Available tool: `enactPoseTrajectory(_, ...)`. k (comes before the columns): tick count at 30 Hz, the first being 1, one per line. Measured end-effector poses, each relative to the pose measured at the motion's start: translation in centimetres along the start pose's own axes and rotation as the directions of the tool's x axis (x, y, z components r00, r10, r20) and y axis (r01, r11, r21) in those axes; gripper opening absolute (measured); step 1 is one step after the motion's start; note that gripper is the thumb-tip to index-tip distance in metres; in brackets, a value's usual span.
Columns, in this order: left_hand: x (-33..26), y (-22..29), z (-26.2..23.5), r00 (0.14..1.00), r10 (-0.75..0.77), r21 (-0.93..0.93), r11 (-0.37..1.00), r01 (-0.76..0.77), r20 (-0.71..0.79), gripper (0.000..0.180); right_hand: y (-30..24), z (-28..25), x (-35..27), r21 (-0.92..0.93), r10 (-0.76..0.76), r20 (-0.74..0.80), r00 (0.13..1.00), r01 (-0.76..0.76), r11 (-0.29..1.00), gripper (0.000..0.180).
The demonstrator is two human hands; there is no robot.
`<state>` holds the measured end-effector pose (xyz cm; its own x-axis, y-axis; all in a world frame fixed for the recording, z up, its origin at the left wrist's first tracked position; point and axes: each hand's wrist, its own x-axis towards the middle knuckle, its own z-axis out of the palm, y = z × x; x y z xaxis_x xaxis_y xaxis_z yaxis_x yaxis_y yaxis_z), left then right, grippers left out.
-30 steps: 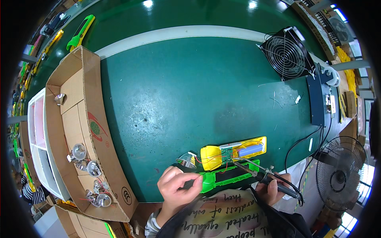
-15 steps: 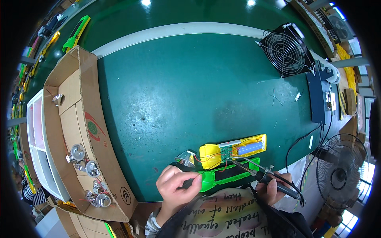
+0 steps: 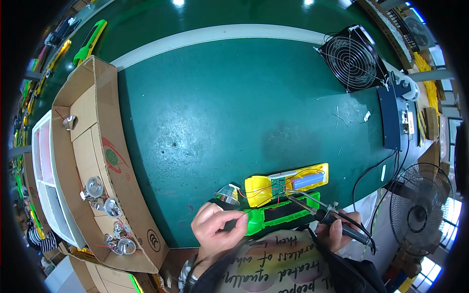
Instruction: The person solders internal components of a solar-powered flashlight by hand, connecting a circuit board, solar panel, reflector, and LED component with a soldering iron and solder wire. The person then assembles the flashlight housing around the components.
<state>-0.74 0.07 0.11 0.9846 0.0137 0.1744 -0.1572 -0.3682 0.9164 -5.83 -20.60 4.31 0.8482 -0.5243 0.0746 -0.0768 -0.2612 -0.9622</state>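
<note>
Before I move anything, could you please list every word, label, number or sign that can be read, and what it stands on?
Shirt front: dark handwriting-style lettering, upside down in view, partly legible; wording left out.
Cardboard box, outer side: red swoosh emblem with green disc; lower down, black round sign.
Blue cell: any print too small to read.

Over at the near edge of the surface [image 3: 210, 127], the person's left hand [image 3: 218, 227] is bent at the knuckles with thumb and forefinger drawn close together, while the right hand [image 3: 337, 232] curls in a grip.
</note>
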Motion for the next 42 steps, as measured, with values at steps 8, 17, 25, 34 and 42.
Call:
enactPoseTrajectory(8,-0.03,-0.07,-0.06,1.000,0.005,0.002,1.000,-0.005,0.001,0.011,0.01,0.13,-0.01,0.011,0.015,-0.009,1.000,-0.015,1.000,0.038)
enactPoseTrajectory(17,-0.06,-0.33,-0.13,0.999,0.043,-0.003,0.999,-0.043,0.004,0.012,0.16,0.13,0.05,0.016,0.013,-0.008,1.000,-0.013,1.000,0.039)
enactPoseTrajectory(25,-0.01,-0.01,-0.02,1.000,0.021,0.028,0.999,-0.021,0.012,0.013,0.20,-0.09,-0.01,0.018,0.005,-0.017,1.000,-0.005,1.000,0.039)
enactPoseTrajectory(34,-0.21,-0.15,0.04,1.000,0.011,0.024,1.000,-0.011,-0.005,0.012,0.13,0.25,0.04,0.038,0.041,-0.051,0.998,-0.039,0.999,0.040)
enactPoseTrajectory(42,-0.15,-0.14,0.01,1.000,0.018,0.031,0.999,-0.018,0.000,0.013,0.21,0.23,-0.08,0.038,0.069,-0.065,0.995,-0.067,0.997,0.042)
